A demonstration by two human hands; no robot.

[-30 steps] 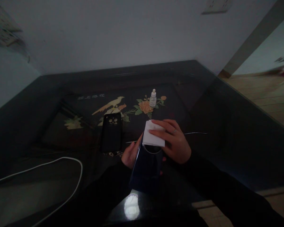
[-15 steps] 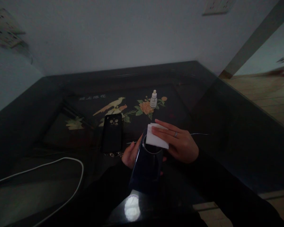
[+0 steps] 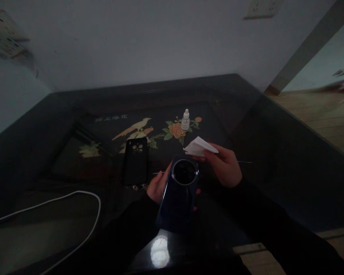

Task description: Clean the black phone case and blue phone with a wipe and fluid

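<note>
My left hand (image 3: 158, 187) is wrapped round a dark blue phone (image 3: 176, 208), tilted with its back and big round camera ring facing me. Some of the fingertips show past the phone's right edge. Just above and right of the camera ring, my right hand (image 3: 225, 165) pinches a folded white tissue (image 3: 199, 146), apart from the phone. A black phone case (image 3: 135, 162) with camera cutouts and a beaded strap lies on the table to the left. Behind the tissue stands a small dropper bottle (image 3: 185, 121) with a white cap.
The dark glossy table (image 3: 275, 152) bears a bird and flower pattern. A white cable (image 3: 83, 191) curves across its left side. Sockets (image 3: 260, 8) are on the wall behind, and more at the far left. A thin wire lies behind the hands.
My right hand has lifted the tissue off the phone's camera ring and turned, so the tissue now sits above it, folded between the fingers. My left hand keeps the phone in place.
</note>
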